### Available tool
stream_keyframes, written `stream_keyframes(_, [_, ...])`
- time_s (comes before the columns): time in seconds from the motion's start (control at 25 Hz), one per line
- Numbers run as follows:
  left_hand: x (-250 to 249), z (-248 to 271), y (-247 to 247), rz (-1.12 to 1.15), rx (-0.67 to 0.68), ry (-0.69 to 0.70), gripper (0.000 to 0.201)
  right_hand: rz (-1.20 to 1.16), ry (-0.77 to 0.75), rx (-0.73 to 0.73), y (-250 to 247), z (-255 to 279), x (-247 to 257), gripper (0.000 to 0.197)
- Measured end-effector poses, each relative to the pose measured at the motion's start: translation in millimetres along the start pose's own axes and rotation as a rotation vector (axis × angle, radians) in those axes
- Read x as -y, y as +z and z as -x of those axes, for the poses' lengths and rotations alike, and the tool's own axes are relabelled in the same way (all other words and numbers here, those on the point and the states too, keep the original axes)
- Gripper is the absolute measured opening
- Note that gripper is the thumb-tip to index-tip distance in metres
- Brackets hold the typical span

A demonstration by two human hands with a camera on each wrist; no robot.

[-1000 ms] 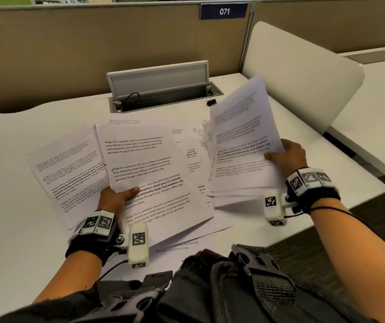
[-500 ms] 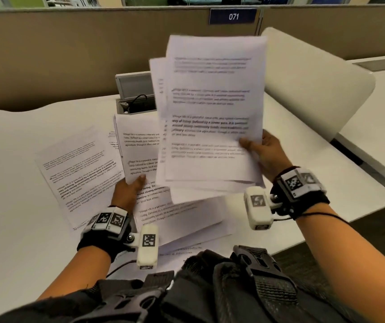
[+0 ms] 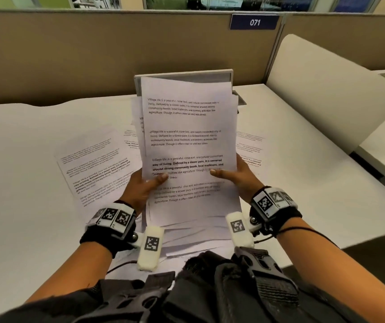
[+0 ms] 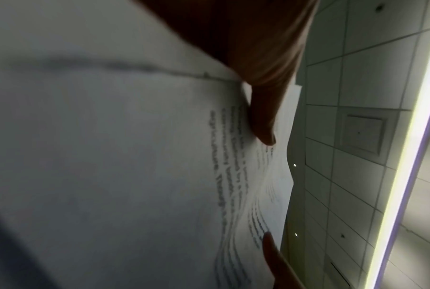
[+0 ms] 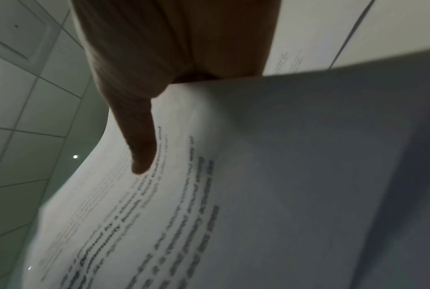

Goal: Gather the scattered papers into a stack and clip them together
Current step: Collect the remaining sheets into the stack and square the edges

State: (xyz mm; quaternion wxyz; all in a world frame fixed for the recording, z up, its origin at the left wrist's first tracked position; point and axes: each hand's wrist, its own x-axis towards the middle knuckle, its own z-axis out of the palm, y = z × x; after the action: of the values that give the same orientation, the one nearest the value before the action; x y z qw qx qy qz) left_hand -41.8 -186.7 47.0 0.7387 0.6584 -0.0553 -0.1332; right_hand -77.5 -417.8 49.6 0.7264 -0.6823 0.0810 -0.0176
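I hold a stack of printed papers (image 3: 188, 141) upright above the desk, its sheets unevenly aligned. My left hand (image 3: 144, 185) grips the stack's left edge with the thumb on the front. My right hand (image 3: 235, 176) grips the right edge the same way. In the left wrist view the thumb (image 4: 260, 121) presses on the stack of papers (image 4: 135, 156). The right wrist view shows my right thumb (image 5: 140, 144) on the stack's front page (image 5: 258, 185). Loose printed sheets (image 3: 93, 166) lie on the desk to the left, another loose sheet (image 3: 249, 145) to the right. The clip is hidden.
The white desk (image 3: 23, 229) ends at a beige partition (image 3: 93, 54) with a sign 071 (image 3: 254, 22). A grey cable-box lid (image 3: 184, 74) stands open behind the stack. A white chair back (image 3: 326, 89) is at the right. More sheets (image 3: 193, 243) lie under the stack near me.
My right hand brought its bundle of papers to the middle in front of me. My left hand left the sheets on the desk and took hold of the bundle's left edge.
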Motion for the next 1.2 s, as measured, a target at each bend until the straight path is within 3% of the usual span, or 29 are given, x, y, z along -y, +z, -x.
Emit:
stream_keyframes(0.12, [-15.9, -2.9, -5.8, 0.000, -0.001, 0.087, 0.021, -0.037, -0.150, -0.091, 11.1, -2.9, 19.8, 0.035])
stream_keyframes(0.28, [-36.4, -6.5, -12.9, 0.072, 0.054, 0.195, 0.021, -0.081, -0.211, -0.067, 15.9, -9.5, 34.6, 0.035])
stream_keyframes(0.44, [-34.2, -5.7, -18.7, 0.060, 0.027, 0.233, 0.053, -0.049, -0.193, -0.014, 16.1, -8.1, 28.7, 0.035])
stream_keyframes(0.52, [-35.4, -8.2, -23.1, 0.069, -0.004, 0.264, 0.051, -0.071, -0.204, 0.015, 14.3, -11.1, 30.3, 0.033])
stream_keyframes(0.68, [-39.3, -11.7, -18.4, 0.050, -0.051, 0.246, 0.026, -0.008, -0.181, 0.059, 25.2, -19.8, 31.1, 0.031])
stream_keyframes(0.88, [-44.2, -13.3, -18.7, 0.088, -0.085, 0.276, 0.026, -0.134, -0.258, 0.026, 32.4, -25.4, 41.2, 0.029])
stream_keyframes(0.96, [-38.8, -10.5, -20.8, 0.108, -0.044, 0.256, 0.021, -0.159, -0.233, 0.020, 28.3, -25.5, 33.2, 0.030])
stream_keyframes(1.04, [-20.7, -8.8, -23.3, 0.030, -0.028, 0.152, 0.034, -0.079, -0.130, 0.007, 24.8, -22.5, 8.3, 0.029])
stream_keyframes(1.08, [-11.6, -8.2, -24.8, -0.017, -0.036, 0.091, 0.028, -0.014, -0.079, -0.002, 23.6, -20.5, -5.4, 0.027])
stream_keyframes(1.12, [-2.8, -9.0, -28.9, -0.076, -0.060, 0.043, 0.021, 0.047, -0.035, -0.006, 22.1, -19.5, -17.6, 0.024])
stream_keyframes(1.2, [10.9, -13.1, -46.1, -0.136, -0.164, -0.023, 0.030, 0.064, 0.011, -0.007, 17.8, -19.0, -30.4, 0.023])
